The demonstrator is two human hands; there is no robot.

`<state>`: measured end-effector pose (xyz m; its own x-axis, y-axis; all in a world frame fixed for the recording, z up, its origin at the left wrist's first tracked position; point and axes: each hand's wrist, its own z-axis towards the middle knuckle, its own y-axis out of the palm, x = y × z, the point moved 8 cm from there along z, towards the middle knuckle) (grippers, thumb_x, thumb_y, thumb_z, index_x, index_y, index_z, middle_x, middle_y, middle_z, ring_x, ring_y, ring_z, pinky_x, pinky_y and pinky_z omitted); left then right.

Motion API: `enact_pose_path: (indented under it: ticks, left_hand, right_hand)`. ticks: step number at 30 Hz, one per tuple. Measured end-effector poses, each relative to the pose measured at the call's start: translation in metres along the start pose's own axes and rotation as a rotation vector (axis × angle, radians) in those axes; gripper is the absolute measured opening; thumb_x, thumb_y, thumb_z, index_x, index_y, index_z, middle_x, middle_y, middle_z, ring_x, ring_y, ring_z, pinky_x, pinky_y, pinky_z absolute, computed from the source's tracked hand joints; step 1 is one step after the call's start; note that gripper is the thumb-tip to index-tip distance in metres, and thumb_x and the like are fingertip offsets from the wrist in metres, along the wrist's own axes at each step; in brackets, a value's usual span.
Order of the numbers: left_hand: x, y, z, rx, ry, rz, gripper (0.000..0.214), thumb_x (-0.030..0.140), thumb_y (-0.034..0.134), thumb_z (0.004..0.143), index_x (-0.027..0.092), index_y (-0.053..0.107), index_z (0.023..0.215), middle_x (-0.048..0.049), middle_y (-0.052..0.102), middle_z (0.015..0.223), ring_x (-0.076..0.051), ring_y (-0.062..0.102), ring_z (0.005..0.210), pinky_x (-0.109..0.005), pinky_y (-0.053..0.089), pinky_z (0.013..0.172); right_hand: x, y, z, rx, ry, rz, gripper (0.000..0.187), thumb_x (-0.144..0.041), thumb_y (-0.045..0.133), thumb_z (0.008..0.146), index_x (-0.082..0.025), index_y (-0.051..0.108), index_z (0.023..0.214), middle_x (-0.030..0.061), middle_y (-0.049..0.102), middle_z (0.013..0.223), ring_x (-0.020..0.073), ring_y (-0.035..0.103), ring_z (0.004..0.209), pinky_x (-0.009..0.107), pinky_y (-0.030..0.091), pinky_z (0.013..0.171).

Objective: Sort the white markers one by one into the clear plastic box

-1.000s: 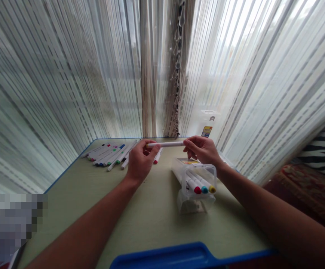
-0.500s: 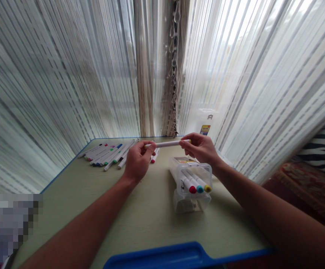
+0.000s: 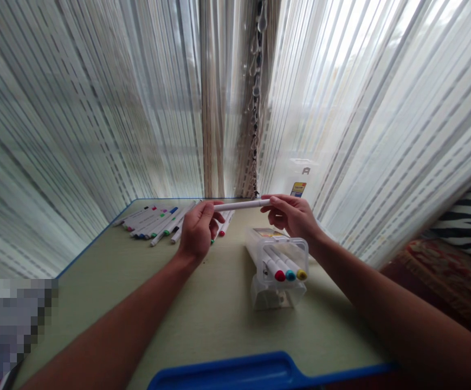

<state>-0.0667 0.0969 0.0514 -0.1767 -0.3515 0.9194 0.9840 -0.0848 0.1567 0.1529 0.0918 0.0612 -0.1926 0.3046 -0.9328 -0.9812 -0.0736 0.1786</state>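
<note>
A white marker point(image 3: 239, 206) is held level above the table, one end in each hand. My left hand point(image 3: 198, 227) pinches its left end between thumb and fingers. At the right end, my right hand point(image 3: 290, 214) grips it with thumb and forefinger, and both tips are hidden by the fingers. Just below my right hand lies a clear plastic case point(image 3: 255, 252) with its lid point(image 3: 278, 295) hanging open toward me. Inside it are three markers with a red cap point(image 3: 279, 275), a blue cap point(image 3: 290, 275) and a yellow cap point(image 3: 301, 274).
Several white markers point(image 3: 149, 223) with coloured ends lie spread at the table's far left, a few partly behind my left hand. A clear package point(image 3: 299, 176) stands at the back. A blue tray edge point(image 3: 227, 371) borders the pale green table point(image 3: 202, 314). Curtains hang behind.
The marker's yellow ends showed before and are now covered by my fingers. Both hands have shifted slightly, my left fingers turning around its end. The case stays put.
</note>
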Motion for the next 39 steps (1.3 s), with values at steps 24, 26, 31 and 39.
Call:
enact_pose_path:
  ticks: [24,26,31,39]
  left_hand:
    - [-0.0005,0.0031,0.0002,-0.034,0.044,0.103,0.037,0.044,0.079,0.073,0.011,0.069,0.086,0.0014,0.061,0.060,-0.006,0.047,0.044,-0.016,0.034,0.037]
    - [-0.0013,0.0025,0.0002,-0.024,0.039,0.104,0.037,0.045,0.077,0.076,0.011,0.069,0.088,0.0014,0.061,0.060,-0.005,0.044,0.042,-0.016,0.033,0.036]
    - [-0.0007,0.0011,0.0000,-0.001,0.050,0.107,0.033,0.045,0.070,0.083,0.013,0.067,0.091,0.0009,0.062,0.065,-0.005,0.042,0.040,-0.017,0.033,0.035]
    - [-0.0005,0.0008,0.0008,0.021,0.005,0.011,0.027,0.040,0.055,0.092,0.014,0.062,0.092,0.0014,0.060,0.064,-0.005,0.042,0.036,-0.018,0.029,0.033]
  right_hand:
    - [-0.0069,0.0013,-0.0013,0.042,-0.084,-0.227,0.039,-0.046,0.091,0.060,-0.015,0.074,0.077,-0.0006,0.062,0.050,0.0082,0.051,0.039,0.019,0.032,0.034]
    - [-0.0069,0.0018,-0.0014,0.039,-0.082,-0.228,0.039,-0.046,0.091,0.060,-0.015,0.074,0.077,-0.0001,0.063,0.052,0.0082,0.051,0.039,0.019,0.032,0.034]
    - [-0.0062,0.0010,-0.0005,0.043,-0.081,-0.211,0.041,-0.048,0.088,0.063,-0.015,0.075,0.082,0.0034,0.071,0.064,0.0083,0.054,0.040,0.019,0.033,0.033]
    - [-0.0003,-0.0008,0.0001,0.029,-0.046,-0.127,0.036,-0.047,0.083,0.072,-0.016,0.076,0.089,0.0045,0.073,0.072,0.0081,0.054,0.042,0.021,0.033,0.035]
